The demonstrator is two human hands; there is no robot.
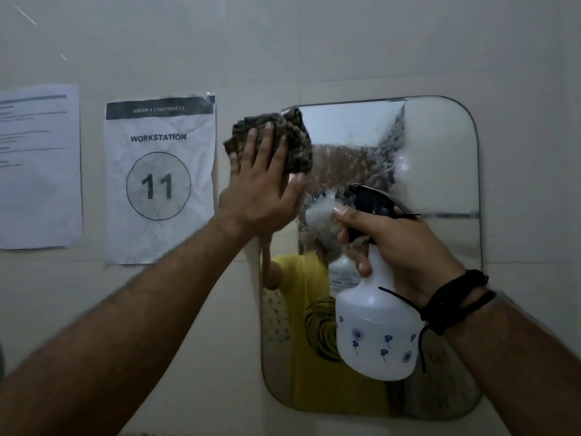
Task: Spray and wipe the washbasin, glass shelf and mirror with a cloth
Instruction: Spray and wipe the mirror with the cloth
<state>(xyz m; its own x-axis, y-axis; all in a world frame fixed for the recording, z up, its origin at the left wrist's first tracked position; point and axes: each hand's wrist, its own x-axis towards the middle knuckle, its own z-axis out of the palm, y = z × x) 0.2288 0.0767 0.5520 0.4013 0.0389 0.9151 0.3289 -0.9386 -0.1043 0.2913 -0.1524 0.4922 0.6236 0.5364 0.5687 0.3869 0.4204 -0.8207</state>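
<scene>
A rounded wall mirror (440,171) hangs on the tiled wall, its upper middle wet with spray droplets. My left hand (261,180) presses a dark patterned cloth (295,143) flat against the mirror's top left corner, fingers straight. My right hand (399,250) grips a white spray bottle (374,335) with blue flower prints by its neck, forefinger on the black trigger head (371,199), nozzle facing the glass. The washbasin and glass shelf are out of view.
A paper sign reading WORKSTATION 11 (160,180) is taped to the wall left of the mirror. Another printed sheet (37,165) hangs further left. Black cords circle my right wrist (456,297).
</scene>
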